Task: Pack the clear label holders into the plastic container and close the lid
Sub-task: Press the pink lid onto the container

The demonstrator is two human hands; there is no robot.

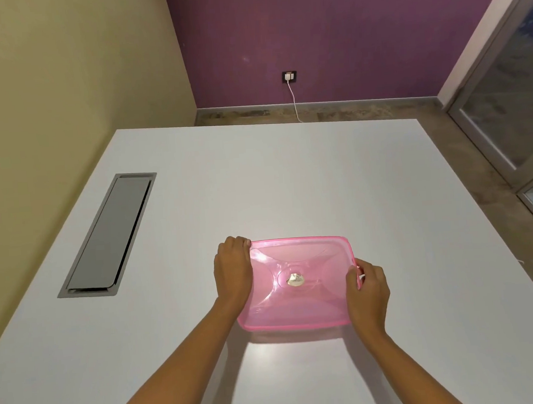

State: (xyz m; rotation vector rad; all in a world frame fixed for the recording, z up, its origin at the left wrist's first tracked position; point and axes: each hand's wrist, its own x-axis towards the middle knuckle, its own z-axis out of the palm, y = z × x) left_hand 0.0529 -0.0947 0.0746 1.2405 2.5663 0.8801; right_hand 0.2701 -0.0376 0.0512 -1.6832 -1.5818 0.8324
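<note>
A pink translucent plastic container sits on the white table, with its pink lid on top; a small silver sticker marks the lid's middle. My left hand grips the container's left edge near the far left corner. My right hand pinches the right edge, fingers curled over the lid's rim. No clear label holders are visible; the container's inside is too hazy to read.
A grey cable hatch is set into the table at the left. A white cable runs from a wall socket on the purple wall. Glass doors stand at the right.
</note>
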